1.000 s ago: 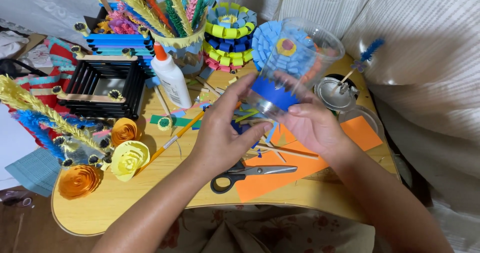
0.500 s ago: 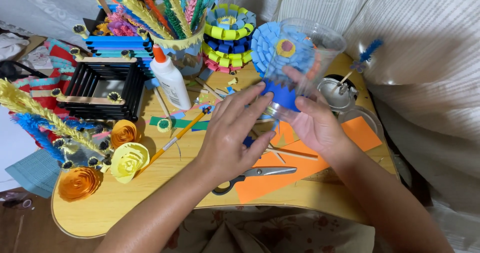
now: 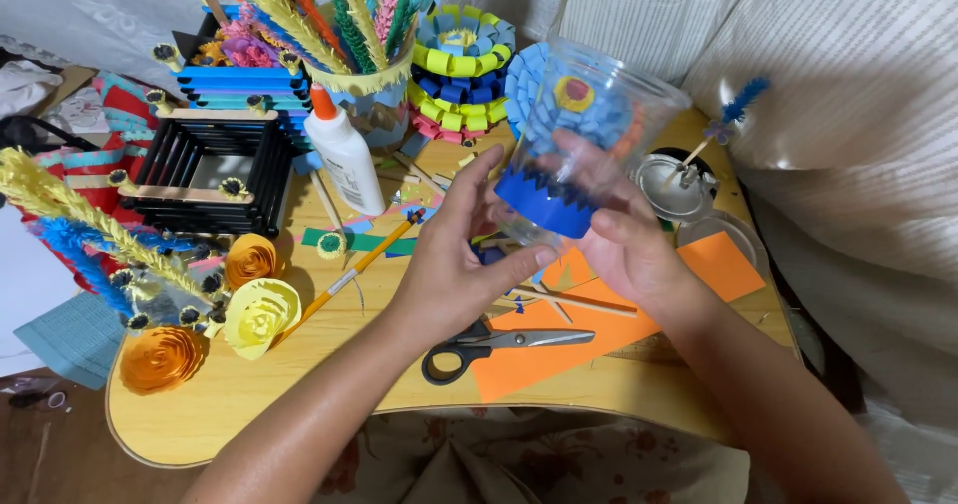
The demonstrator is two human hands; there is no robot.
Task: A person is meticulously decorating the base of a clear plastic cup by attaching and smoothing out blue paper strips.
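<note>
My right hand (image 3: pixel 639 254) grips the clear plastic cup (image 3: pixel 589 145), blue zigzag paper band (image 3: pixel 544 203) around its base; my left hand (image 3: pixel 454 264) fingers spread beside it, above the scissors (image 3: pixel 499 344).

So the whole scene is being carried by a low wooden table (image 3: pixel 299 394) with rounded corners, its pale top being spread out under and on both sides of the fingers (image 3: pixel 477 180). Beyond the fingers, the back is being closed off by a white ribbed curtain (image 3: pixel 639 15), and off to the far side a greyish sheet (image 3: pixel 80 15) is being draped. Out past the fingers on the right, everything is being covered by rumpled white fabric (image 3: pixel 858 165). Nearer than the fingers, below the table edge, a floral cloth (image 3: pixel 519 464) is being shown, with brown floor (image 3: pixel 50 454) being glimpsed at the lower corner. It's all being lit softly and evenly, no hard shadows.
</note>
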